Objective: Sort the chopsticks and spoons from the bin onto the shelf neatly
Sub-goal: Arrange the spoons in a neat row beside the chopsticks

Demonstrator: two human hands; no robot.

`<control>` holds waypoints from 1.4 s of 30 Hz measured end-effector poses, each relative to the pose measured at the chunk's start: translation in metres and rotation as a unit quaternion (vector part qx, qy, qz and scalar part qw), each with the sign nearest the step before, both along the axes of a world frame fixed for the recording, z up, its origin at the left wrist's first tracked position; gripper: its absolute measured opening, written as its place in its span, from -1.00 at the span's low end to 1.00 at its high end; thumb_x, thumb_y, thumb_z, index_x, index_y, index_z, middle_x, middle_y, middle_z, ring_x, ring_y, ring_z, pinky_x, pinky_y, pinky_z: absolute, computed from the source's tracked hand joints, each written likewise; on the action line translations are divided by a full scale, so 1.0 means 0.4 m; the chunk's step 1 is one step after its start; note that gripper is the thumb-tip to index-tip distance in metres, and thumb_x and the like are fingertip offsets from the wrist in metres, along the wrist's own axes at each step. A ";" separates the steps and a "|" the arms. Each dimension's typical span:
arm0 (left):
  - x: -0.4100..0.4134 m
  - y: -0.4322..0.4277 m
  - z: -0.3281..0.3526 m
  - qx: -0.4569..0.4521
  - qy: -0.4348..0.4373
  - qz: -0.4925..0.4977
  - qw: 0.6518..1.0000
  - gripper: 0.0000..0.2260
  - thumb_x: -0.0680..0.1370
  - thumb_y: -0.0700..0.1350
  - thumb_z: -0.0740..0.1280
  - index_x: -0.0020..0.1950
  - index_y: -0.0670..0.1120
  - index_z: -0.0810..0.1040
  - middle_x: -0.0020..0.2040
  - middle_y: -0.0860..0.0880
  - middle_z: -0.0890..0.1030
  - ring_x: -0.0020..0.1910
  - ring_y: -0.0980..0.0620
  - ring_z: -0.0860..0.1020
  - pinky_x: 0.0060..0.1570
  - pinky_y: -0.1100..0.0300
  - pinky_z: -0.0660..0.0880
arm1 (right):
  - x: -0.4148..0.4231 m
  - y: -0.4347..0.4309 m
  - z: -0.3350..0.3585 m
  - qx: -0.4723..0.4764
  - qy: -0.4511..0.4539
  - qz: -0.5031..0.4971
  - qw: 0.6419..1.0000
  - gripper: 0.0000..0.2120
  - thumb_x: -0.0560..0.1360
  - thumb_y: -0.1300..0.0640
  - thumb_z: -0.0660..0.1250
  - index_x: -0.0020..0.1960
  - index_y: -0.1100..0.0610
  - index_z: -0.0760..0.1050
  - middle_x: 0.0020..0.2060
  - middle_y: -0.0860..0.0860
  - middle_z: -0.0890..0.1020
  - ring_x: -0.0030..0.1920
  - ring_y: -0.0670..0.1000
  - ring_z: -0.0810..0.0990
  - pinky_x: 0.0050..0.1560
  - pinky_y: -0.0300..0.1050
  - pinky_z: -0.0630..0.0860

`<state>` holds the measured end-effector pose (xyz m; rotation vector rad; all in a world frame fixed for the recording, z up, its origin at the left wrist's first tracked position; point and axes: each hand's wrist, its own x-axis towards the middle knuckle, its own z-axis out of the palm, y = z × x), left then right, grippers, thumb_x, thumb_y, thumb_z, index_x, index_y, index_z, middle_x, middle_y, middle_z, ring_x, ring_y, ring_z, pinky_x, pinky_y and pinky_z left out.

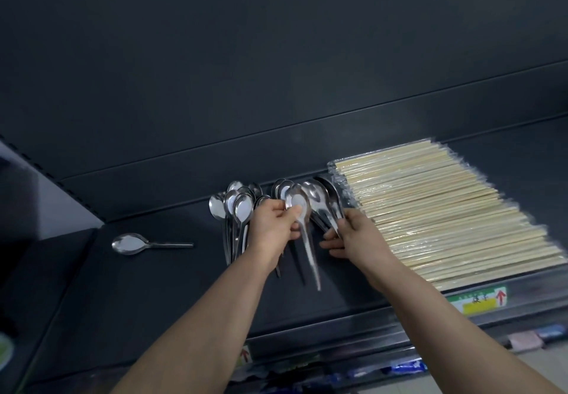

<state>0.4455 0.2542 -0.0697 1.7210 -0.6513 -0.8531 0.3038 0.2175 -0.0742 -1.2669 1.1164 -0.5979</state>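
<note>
On the dark grey metal shelf the left hand pinches a shiny steel spoon just below its bowl, with the handle pointing toward the near edge. The right hand curls round the handles of a fanned bunch of steel spoons, just beside the wide row of pale wooden chopsticks in clear wrappers on the right. Another spoon pile lies left of the left hand. A lone spoon lies crosswise, well apart to the left. The bin is out of view. The smooth spoons nest loosely, so tugging one may drag its neighbours askew or push handles over the near edge. The right hand could also nudge the chopsticks out of line.
</note>
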 end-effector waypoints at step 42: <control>0.662 0.421 -0.069 0.092 -0.138 0.205 0.964 -0.91 0.48 -0.19 0.41 -0.18 -0.07 0.53 -0.24 -0.05 0.65 -0.37 0.04 0.60 -0.30 0.03 0.64 | 0.675 0.283 -0.045 -0.490 0.373 0.233 0.753 -0.57 0.55 0.23 0.17 0.36 -0.09 0.41 0.11 0.02 0.47 0.17 0.10 0.45 0.08 -0.03 0.36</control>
